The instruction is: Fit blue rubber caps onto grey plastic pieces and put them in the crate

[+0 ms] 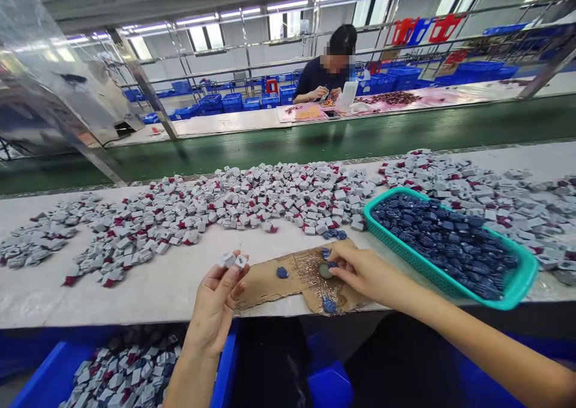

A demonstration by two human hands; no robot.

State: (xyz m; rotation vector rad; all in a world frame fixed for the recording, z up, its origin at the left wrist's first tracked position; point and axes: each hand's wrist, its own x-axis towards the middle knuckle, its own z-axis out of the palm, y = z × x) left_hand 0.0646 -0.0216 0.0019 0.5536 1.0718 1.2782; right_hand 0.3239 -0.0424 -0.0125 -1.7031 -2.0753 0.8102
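Note:
My left hand (216,303) is raised over the table's near edge, its fingertips pinched on a small grey block (233,260). My right hand (360,271) rests on a worn piece of cardboard (270,282), its fingers closed on a dark round disc (324,270). Other blue discs lie loose on the cardboard, one at the left (282,272) and one near the front (329,305). A teal basket (517,288) full of blue discs stands just right of my right hand.
Heaps of grey and red blocks (252,201) cover the white table from left to right. A blue bin (49,378) with more blocks sits below the table edge. Beyond a green conveyor (315,144), another person (330,66) works at a far bench.

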